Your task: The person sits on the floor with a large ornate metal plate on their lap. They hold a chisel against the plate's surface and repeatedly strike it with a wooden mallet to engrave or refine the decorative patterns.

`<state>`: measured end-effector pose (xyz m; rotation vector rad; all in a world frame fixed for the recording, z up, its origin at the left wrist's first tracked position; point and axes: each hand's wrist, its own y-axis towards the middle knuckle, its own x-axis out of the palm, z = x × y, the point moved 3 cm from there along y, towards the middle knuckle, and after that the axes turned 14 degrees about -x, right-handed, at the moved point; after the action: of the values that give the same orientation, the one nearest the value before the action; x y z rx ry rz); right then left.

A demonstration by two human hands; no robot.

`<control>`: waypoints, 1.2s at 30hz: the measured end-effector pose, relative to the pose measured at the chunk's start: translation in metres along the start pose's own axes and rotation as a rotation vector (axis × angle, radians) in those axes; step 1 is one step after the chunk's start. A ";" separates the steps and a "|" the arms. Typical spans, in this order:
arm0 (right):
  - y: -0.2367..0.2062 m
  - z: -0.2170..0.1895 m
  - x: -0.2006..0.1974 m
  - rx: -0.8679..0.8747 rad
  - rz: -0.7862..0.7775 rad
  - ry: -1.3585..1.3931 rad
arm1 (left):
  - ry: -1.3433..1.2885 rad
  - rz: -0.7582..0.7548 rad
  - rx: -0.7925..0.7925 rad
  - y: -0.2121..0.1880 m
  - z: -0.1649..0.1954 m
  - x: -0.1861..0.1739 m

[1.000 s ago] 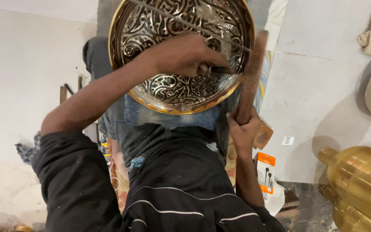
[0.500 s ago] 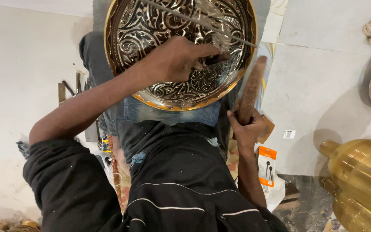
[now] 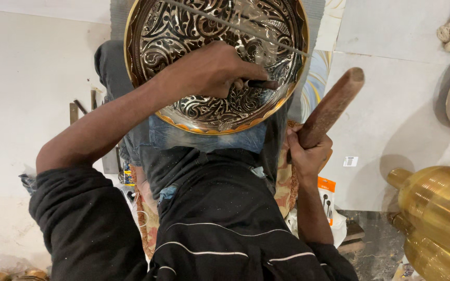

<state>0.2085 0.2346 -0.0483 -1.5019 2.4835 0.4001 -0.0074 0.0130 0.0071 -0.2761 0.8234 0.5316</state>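
carving a big metal plate

the right hand point(image 3: 308, 153) is wrapped tight on a wooden stick point(image 3: 332, 106), just off the plate's near edge. farther off, the left hand point(image 3: 209, 70) pinches a small dark tool point(image 3: 260, 84) on the plate point(image 3: 183, 31) in the lap. most of the pattern looks cut already.

plate point(image 3: 183, 36): silver relief of scrolling leaves on dark ground, gold rim with an orange scalloped edge at 6 o'clock
mallet point(image 3: 331, 107): plain reddish-brown wood
punch point(image 3: 260, 84): dark
vessel point(image 3: 438, 208), at 4 o'clock: gold, finely ringed
top point(image 3: 225, 218): black, thin white stripes
jeans point(image 3: 204, 139): blue
floor point(image 3: 22, 78): off-white
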 end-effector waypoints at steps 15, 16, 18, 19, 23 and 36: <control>0.006 0.000 -0.005 -0.053 -0.074 -0.501 | -0.019 0.001 -0.013 0.002 0.003 -0.007; 0.007 0.002 -0.006 0.004 -0.023 -0.337 | -0.005 -0.013 -0.025 0.003 0.003 -0.007; 0.007 0.004 -0.007 0.117 0.072 -0.011 | -0.047 -0.004 -0.021 0.003 0.003 -0.009; 0.008 0.001 -0.008 0.069 0.012 -0.201 | -0.071 0.001 -0.026 0.003 0.003 -0.010; 0.009 -0.003 -0.008 -0.031 -0.001 -0.310 | -0.029 0.024 0.012 0.005 0.006 -0.013; 0.010 -0.001 -0.007 -0.015 0.038 -0.187 | -0.043 0.040 0.047 0.007 0.012 -0.017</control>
<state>0.2027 0.2445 -0.0435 -1.3569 2.3710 0.5410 -0.0133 0.0180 0.0274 -0.2045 0.8000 0.5526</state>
